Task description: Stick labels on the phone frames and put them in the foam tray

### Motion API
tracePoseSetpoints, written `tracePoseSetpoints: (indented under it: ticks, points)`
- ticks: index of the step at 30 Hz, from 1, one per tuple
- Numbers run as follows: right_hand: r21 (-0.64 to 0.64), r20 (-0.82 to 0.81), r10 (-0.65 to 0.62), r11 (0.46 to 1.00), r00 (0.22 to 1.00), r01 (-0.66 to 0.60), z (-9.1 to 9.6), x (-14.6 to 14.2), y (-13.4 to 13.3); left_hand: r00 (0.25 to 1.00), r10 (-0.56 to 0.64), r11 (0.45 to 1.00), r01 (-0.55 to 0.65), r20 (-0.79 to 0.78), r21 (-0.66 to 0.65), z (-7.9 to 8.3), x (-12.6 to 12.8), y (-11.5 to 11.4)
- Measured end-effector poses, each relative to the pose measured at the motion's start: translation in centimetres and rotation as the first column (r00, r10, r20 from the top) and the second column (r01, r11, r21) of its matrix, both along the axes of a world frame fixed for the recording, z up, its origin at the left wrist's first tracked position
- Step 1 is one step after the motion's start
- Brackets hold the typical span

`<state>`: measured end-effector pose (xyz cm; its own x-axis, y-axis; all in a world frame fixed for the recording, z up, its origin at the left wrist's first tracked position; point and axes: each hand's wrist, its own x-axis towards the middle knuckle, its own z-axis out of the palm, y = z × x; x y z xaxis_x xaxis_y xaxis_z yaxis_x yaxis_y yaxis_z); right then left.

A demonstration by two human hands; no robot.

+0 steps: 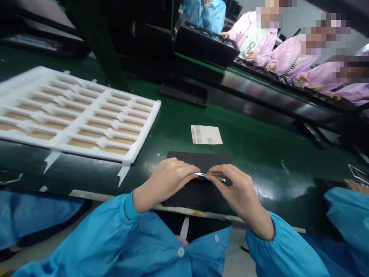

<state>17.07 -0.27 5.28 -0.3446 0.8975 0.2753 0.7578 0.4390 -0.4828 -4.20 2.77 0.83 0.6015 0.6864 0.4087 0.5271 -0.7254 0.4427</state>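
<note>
Between my two hands is a thin, silvery flat piece, seen nearly edge-on; its exact kind I cannot make out. My left hand pinches its left end between thumb and fingers. At the other end my right hand grips it the same way, with the fingertips of both hands close together. Below them a black mat lies on the green bench top. Just beyond the mat rests a whitish sheet with rows of small dark labels.
To the left lies a white foam tray with many slots, held by tape strips. A black shallow tray sits further back. At right is a co-worker's blue sleeve. Several people in pink and blue work across a raised line.
</note>
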Motion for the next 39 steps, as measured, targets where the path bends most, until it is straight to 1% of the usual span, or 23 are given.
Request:
tracePoseSetpoints:
  ticks: [6,10,15,22,26,31,36,39]
  points:
    - [-0.034,0.092,0.012,0.999,0.996,-0.009,0.8,-1.1,-0.4,1.0,0.007,1.0,-0.007,0.001,-0.012,0.2,0.2,-0.5]
    - [-0.06,0.136,-0.008,0.998,0.991,0.016,1.0,-1.7,-0.6,1.0,0.005,1.0,-0.005,0.009,-0.019,0.1,0.2,-0.5]
    - [-0.039,0.158,-0.007,0.999,0.987,0.014,1.0,-1.9,-0.8,1.0,0.003,1.0,-0.003,0.028,-0.005,0.1,0.1,-0.6]
    - [0.07,0.062,-0.013,0.997,0.998,0.008,-0.1,-1.7,-1.3,0.999,0.004,1.0,-0.005,0.041,0.018,0.0,0.1,-0.7]
    - [0.104,0.073,-0.018,0.995,0.997,0.01,-0.3,-1.6,-1.4,0.999,0.013,1.0,-0.014,0.031,0.019,0.1,0.2,-0.6]
    - [0.1,0.047,0.025,0.995,0.999,-0.029,-0.7,-1.2,-1.5,1.0,0.01,1.0,-0.01,0.027,0.023,0.1,0.2,-0.6]
    - [0.057,-0.067,0.004,0.998,0.998,-0.001,-1.3,-0.8,-1.4,0.999,0.01,0.999,-0.012,0.044,0.036,0.0,0.2,-0.6]
    - [0.044,-0.116,0.022,0.999,0.993,-0.017,-1.6,-0.7,-1.1,0.999,0.017,0.999,-0.018,0.034,0.036,-0.1,0.3,-0.6]
